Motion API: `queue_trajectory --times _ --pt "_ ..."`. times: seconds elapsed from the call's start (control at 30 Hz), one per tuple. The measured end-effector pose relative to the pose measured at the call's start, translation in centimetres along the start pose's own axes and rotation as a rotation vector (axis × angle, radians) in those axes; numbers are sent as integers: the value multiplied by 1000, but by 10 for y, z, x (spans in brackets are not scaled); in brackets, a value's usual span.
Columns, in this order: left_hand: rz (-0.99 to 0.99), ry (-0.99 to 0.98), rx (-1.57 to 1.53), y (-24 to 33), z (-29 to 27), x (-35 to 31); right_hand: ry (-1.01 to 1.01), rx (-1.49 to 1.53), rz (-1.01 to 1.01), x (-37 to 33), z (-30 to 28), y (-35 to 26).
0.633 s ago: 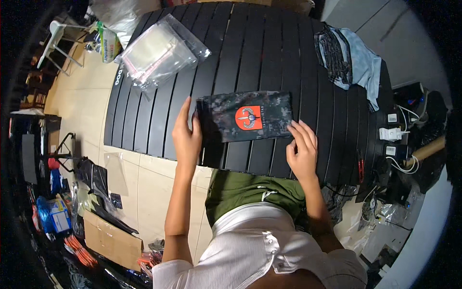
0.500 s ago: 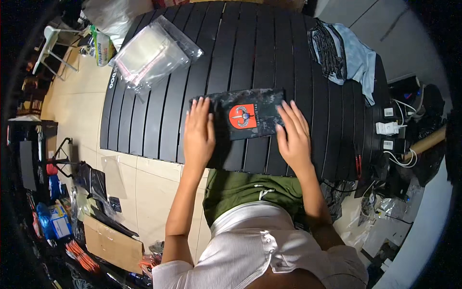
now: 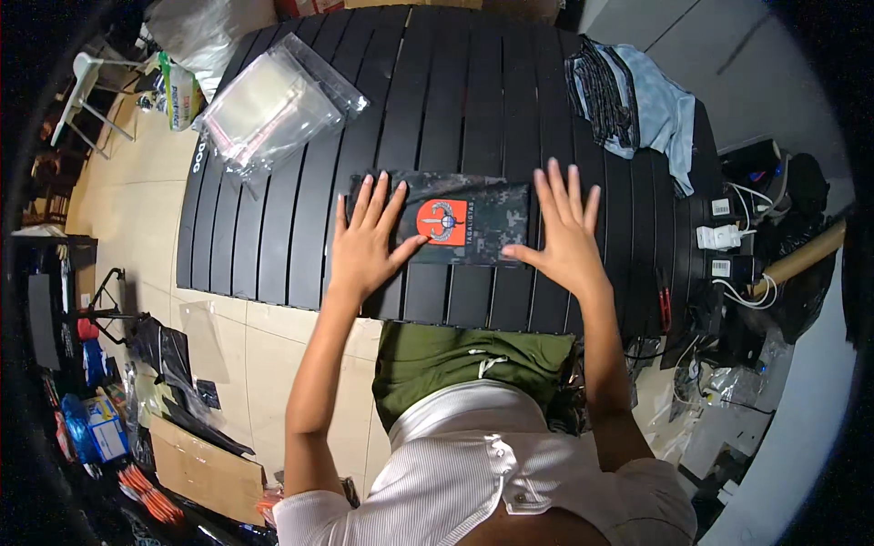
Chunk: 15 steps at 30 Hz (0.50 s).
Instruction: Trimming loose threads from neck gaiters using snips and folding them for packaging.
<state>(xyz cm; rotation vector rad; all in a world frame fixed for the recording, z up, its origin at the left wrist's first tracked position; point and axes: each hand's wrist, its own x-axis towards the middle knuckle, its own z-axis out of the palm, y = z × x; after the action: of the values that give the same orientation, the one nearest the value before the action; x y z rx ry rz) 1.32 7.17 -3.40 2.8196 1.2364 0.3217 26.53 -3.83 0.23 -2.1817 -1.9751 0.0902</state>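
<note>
Folded camouflage cloth [image 3: 464,220] with a red patch lies flat on the black slatted surface [image 3: 273,237], near its 6 o'clock edge. Left hand [image 3: 366,244], fingers spread, palm down, covers the cloth's 9 o'clock end. Right hand [image 3: 563,238], fingers spread, rests flat at its 3 o'clock end. Clear plastic bags [image 3: 273,105] sit at 10 o'clock, a clothes pile [image 3: 628,96] at 2 o'clock, both well apart. Bare slats lie between them at 12 o'clock.
</note>
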Motion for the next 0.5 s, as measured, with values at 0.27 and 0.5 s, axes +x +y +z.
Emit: queue_trajectory --times 0.27,0.5 --pt "365 -52 86 -41 -26 38 -43 133 -98 -31 16 -30" --pt "-408 -76 -569 52 -54 -21 48 857 354 -58 2 6"
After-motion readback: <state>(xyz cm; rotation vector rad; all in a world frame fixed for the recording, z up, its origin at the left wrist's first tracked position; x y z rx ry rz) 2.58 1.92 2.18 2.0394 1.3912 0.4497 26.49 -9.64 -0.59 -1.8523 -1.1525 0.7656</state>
